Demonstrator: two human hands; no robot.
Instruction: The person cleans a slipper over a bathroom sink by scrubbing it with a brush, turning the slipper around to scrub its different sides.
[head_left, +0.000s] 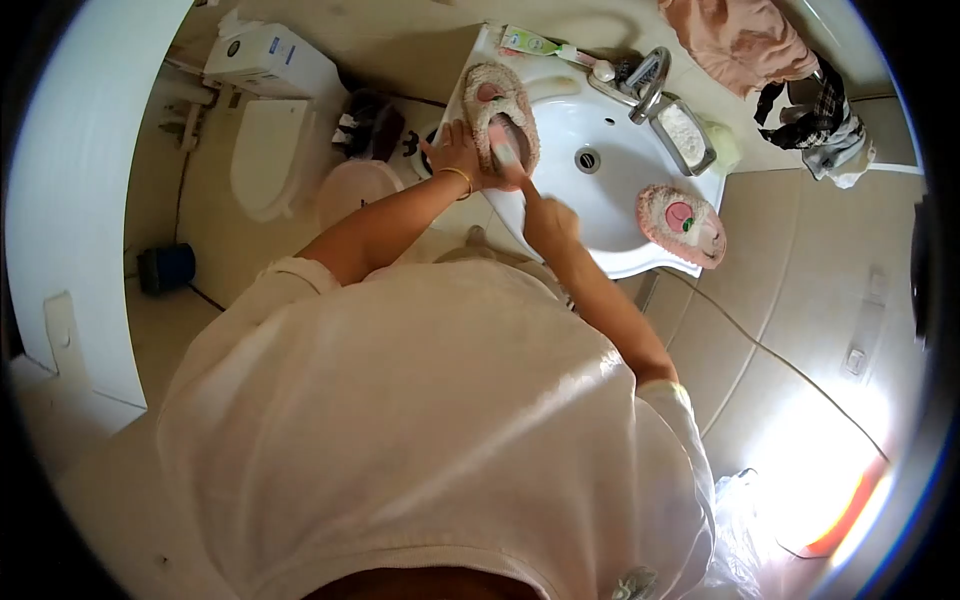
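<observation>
A fluffy pink-and-white slipper (pixel 490 92) lies on the left rim of the white sink (pixel 560 120). My left hand (pixel 460 158) grips its near left side, with the fingers partly hidden. My right hand (pixel 550 222) is closed around a brush (pixel 506 150), pale and blurred, whose far end is inside the slipper's opening. The matching slipper (pixel 682 226) rests on the right rim of the sink, apart from both hands.
A chrome faucet (pixel 652 85) stands at the back of the sink, beside a soap dish (pixel 684 138) and a green tube (pixel 530 42). To the left are a toilet (pixel 268 155) and a pink basin (pixel 358 190). Clothes (pixel 740 45) hang at upper right.
</observation>
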